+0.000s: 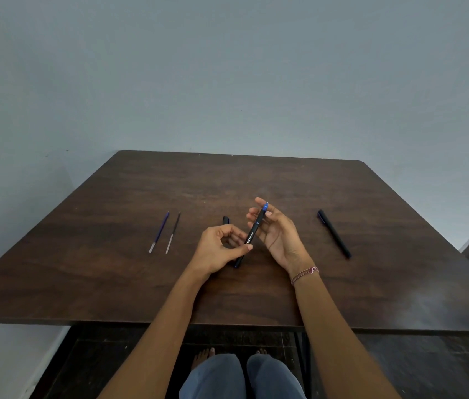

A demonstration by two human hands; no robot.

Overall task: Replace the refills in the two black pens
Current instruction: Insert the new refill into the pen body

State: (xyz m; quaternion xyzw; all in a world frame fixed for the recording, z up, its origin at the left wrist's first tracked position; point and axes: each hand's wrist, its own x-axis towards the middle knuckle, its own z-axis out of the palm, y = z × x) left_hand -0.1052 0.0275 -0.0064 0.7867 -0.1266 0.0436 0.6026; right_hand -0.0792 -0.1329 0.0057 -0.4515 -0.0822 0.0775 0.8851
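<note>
Two slim refills lie side by side on the left part of the dark brown wooden table [371,283]: a blue-inked refill [159,232] and, just to its right, a black-inked refill [173,232], both with clear lower ends and both pointing away from the person. They lie close together, whether touching cannot be told.

Above the middle of the table the left hand [218,249] pinches the lower part of an uncapped black pen with a blue tip and white lettering [254,229], thumb pressed against the barrel and fingers curled behind it. The pen slants up and to the right, its blue point at the top. The right hand [278,234] stands open beside it, palm turned toward the pen, fingers loosely spread around the upper barrel near the tip; whether they actually press on it cannot be told. A braided pink-and-white bracelet [304,274] circles the right wrist.

A short black pen cap [226,220] lies on the table just behind the left hand, partly hidden by the fingers. Well apart on the right, a second black pen, capped [334,233], lies flat and diagonal, untouched.

Below the near table edge show grey-blue trousers [242,378] and bare toes on a dark floor.
</note>
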